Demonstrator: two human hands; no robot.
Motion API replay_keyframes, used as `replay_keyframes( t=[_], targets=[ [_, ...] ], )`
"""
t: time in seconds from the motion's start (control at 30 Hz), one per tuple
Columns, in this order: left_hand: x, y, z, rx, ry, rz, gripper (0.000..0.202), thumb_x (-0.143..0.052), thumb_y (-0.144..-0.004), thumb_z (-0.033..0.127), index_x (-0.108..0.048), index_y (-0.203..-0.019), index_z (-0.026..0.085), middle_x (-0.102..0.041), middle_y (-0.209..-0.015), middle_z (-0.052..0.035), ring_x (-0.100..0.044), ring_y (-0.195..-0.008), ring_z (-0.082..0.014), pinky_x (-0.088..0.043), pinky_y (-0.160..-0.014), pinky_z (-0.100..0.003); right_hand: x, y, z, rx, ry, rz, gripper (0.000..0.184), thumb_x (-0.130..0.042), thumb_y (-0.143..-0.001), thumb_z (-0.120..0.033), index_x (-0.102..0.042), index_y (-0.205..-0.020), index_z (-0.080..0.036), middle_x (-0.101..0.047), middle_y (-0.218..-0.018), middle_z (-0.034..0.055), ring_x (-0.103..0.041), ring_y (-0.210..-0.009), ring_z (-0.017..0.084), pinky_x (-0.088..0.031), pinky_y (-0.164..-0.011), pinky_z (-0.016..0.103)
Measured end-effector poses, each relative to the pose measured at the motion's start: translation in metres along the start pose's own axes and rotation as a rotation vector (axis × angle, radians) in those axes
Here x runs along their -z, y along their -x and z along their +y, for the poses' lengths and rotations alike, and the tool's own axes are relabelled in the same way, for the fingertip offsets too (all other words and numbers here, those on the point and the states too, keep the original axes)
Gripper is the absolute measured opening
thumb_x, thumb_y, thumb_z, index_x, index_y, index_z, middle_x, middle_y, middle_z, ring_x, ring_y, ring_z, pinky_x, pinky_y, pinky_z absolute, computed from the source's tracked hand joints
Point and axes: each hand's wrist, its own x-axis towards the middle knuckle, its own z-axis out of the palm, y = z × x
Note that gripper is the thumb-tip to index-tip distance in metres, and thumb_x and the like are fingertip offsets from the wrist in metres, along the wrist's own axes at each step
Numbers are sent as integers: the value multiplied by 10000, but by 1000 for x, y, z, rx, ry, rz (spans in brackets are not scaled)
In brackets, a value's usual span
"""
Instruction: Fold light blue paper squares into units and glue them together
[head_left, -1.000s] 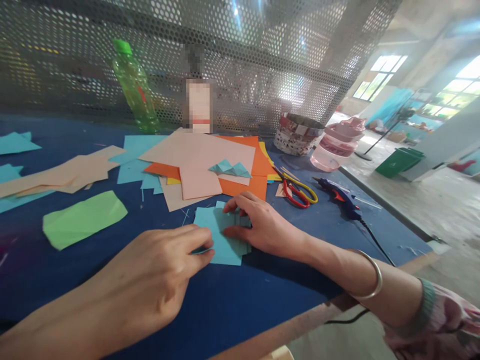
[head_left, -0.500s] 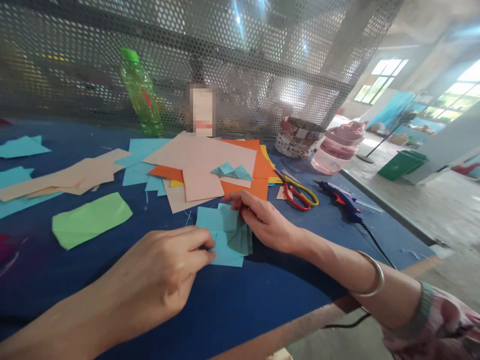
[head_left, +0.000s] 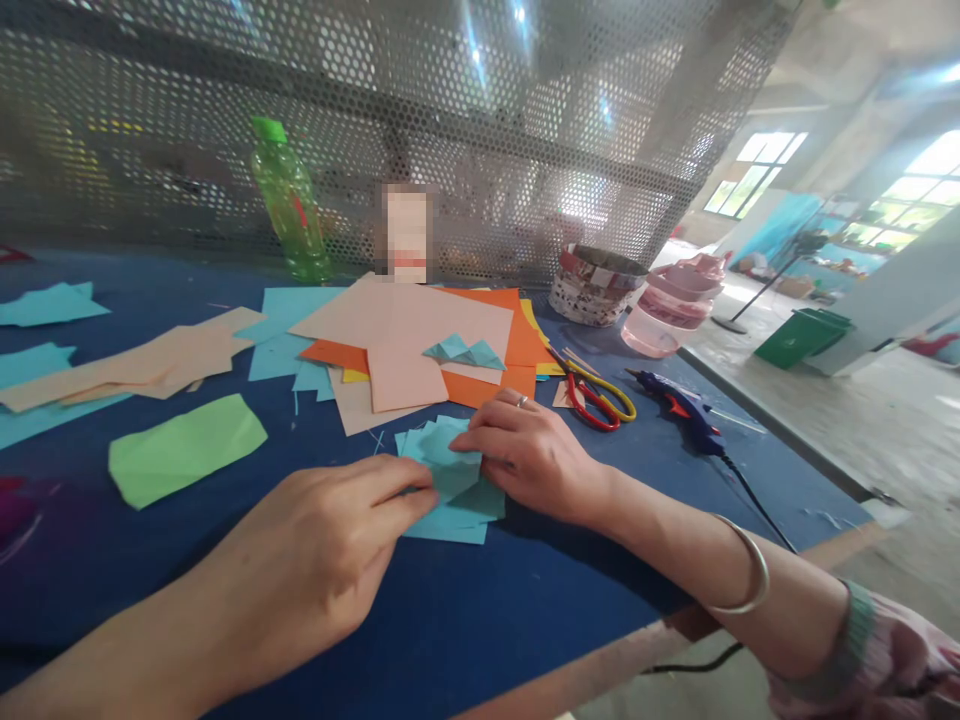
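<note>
Light-blue paper squares lie in a loose pile on the dark blue tabletop in front of me. With fingers and thumb together, my left hand grips a blue sheet at its left edge. My right hand, wearing a ring, has its fingers closed on the sheet's right side. That sheet is lifted a little and bent above the pile. Its exact fold is partly hidden by my fingers. Just beyond, small folded blue paper triangles rest on the pale pink and orange sheets.
Scissors and a corded glue gun lie to the right. A patterned round pot, a pink bottle and a green bottle stand at the back. Crumpled green paper and beige paper strips are at left.
My right fingers have drawn in from the pile's upper right corner onto the sheet's face. The blue sheet now bends between both hands. My left hand has barely moved.
</note>
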Motion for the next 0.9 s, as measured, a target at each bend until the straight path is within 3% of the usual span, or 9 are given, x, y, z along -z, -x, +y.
replay_keyframes(
  t=[0.13, 0.37, 0.63, 0.73, 0.9],
  targets=[
    [-2, -2, -2, -36, -17, 9, 451, -347, -966, 45, -764, -1068, 181, -797, -1113, -81, -781, -891, -217, -643, -725, -329, 5, 0, -6, 83, 133, -24, 305, -507, -981, -60, -791, -955, -167, -725, -907, 74, -604, -855, 202, -518, -745, 300],
    [-3, -8, 2, -66, -21, 127, 304, -420, -1092, 242, -708, -1057, 153, -786, -1038, -101, -768, -907, -260, -623, -676, -381, 7, -1, -12, 101, 173, 40, 278, -521, -1012, -104, -782, -945, -174, -719, -872, 60, -580, -834, 198, -493, -751, 309],
    [-9, 1, -10, -66, -175, 94, 377, -351, -1021, 28, -699, -1000, 173, -747, -1005, -93, -710, -912, -255, -563, -673, -371, 7, -1, -17, 140, 146, -4, 209, -599, -1000, -152, -785, -916, -196, -684, -827, 38, -529, -781, 182, -434, -700, 311],
    [-10, 2, -14, -44, -198, 57, 389, -368, -969, -21, -708, -983, 168, -742, -1007, -99, -705, -945, -263, -577, -695, -375, 8, 0, -15, 139, 89, -38, 172, -648, -988, -171, -789, -897, -212, -690, -879, 44, -546, -813, 175, -452, -734, 302],
    [-14, 5, -13, -16, -163, 42, 447, -341, -914, -46, -728, -956, 175, -753, -1031, -105, -714, -849, -236, -585, -669, -355, 7, -1, -13, 124, -140, -104, 135, -694, -994, -222, -790, -904, -193, -741, -987, 63, -621, -899, 175, -519, -843, 319]
  ],
)
